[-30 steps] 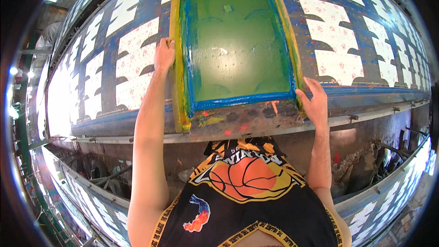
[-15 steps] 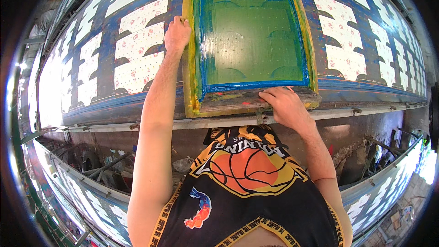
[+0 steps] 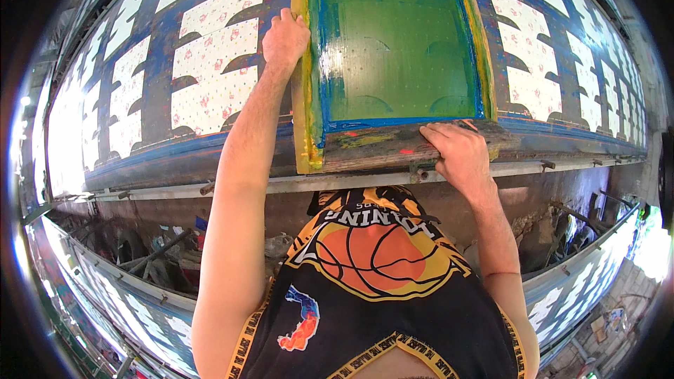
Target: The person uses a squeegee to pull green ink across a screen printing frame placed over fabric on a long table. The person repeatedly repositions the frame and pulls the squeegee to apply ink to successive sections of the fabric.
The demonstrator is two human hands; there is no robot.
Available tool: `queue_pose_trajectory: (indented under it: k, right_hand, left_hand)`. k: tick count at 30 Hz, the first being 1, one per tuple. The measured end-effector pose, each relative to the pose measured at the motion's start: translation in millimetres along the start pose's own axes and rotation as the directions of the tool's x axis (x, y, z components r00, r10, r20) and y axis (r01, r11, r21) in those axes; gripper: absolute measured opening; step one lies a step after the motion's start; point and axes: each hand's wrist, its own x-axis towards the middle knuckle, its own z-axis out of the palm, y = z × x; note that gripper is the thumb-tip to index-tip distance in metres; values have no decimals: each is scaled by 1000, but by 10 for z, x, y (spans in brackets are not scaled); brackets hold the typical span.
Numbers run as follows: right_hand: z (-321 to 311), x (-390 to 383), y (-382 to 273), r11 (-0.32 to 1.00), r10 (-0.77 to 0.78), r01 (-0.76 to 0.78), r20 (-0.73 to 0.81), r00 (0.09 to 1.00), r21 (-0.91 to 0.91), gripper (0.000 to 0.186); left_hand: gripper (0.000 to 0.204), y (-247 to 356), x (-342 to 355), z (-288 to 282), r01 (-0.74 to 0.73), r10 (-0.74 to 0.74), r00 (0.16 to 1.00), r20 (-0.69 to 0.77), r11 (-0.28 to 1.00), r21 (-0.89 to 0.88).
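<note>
1. Head view, seen from my remote seat: both of the person's hands at the frame [image 3: 304, 98], which has yellow-stained sides, blue edging and a green panel [image 3: 400, 49].
2. Frame sits over the middle of the long counter [image 3: 158, 77], near end close to the counter's near edge, far end cut off by the top of my view. Flat down or slightly raised, I cannot tell.
3. Left hand [image 3: 286, 41]: fingers curled tight, gripping the frame's left side, arm stretched well forward.
4. Right hand [image 3: 462, 154]: fingers bent over a dark, paint-spotted board [image 3: 382, 149] lying across the frame's near end, right of its middle. Touching, yes; whether it grips firmly, I cannot tell.
5. White cloth-like pieces [image 3: 217, 102] with small red prints and notched edges lie in columns on either side of the frame.
6. Metal rail [image 3: 295, 184] runs along the counter's near edge; I note short pegs [image 3: 547, 165] on it.
7. Nearest me: black shirt [image 3: 372, 316] with a basketball print [image 3: 372, 256].
</note>
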Motion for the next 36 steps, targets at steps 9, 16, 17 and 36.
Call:
queue_pose_trajectory:
  k: [9,16,17,36]
  right_hand:
    - [339,153,110,1000,31,-31,38,999,-7,56]
    - [488,144,8,995,86,-87,-18,996,-40,60]
    - [508,164,-10,995,91,-92,-28,995,-47,60]
    - [430,3546,1910,968,173,-165,29,984,-192,36]
  left_hand:
    - [46,-22,19,-26,-9,11,999,47,999,-36]
    - [43,-46,73,-40,-2,9,998,65,995,-102]
    - [43,-52,78,-37,-7,13,998,59,993,-116]
    - [34,-9,80,-9,55,-52,998,22,986,-154]
